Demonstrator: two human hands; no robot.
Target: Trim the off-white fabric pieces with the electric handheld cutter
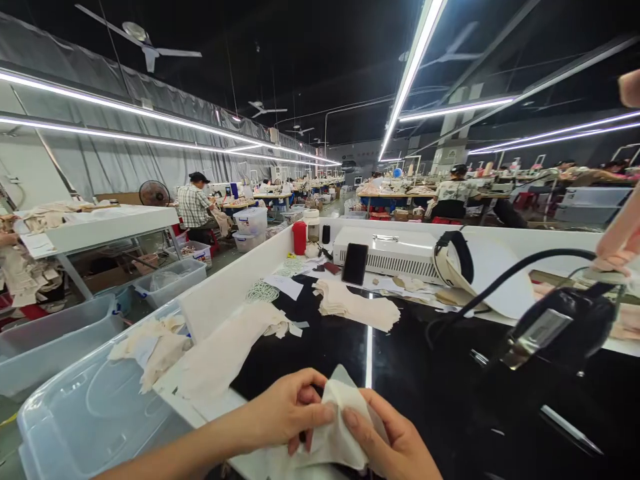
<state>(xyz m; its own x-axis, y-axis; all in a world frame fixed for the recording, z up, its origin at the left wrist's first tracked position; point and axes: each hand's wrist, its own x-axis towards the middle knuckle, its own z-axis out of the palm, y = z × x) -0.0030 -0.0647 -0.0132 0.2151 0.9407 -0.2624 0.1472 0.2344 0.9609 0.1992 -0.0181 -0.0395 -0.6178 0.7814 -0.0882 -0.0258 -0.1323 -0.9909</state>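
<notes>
Between my hands, low in the middle of the head view, is a small cream fabric piece (340, 433) with a greyish pointed edge at its top. My left hand (300, 410) pinches it between thumb and fingers from the left. From the right, my right hand (390, 433) grips the same piece, thumb on top and the other fingers behind. Both thumbs lie close together on the cloth. Farther back on the black tabletop (430, 380) lies a stack of cream fabric pieces (357, 303). More cream cloth (225, 347) is spread to the left.
A black corded appliance (560, 327) stands at right, with a pen (570, 430) near it. A phone (355, 263) leans on a white slotted box (390, 250). At left are a lidded plastic bin (95, 413) and loose cloth (155, 347). Co-workers sit farther off.
</notes>
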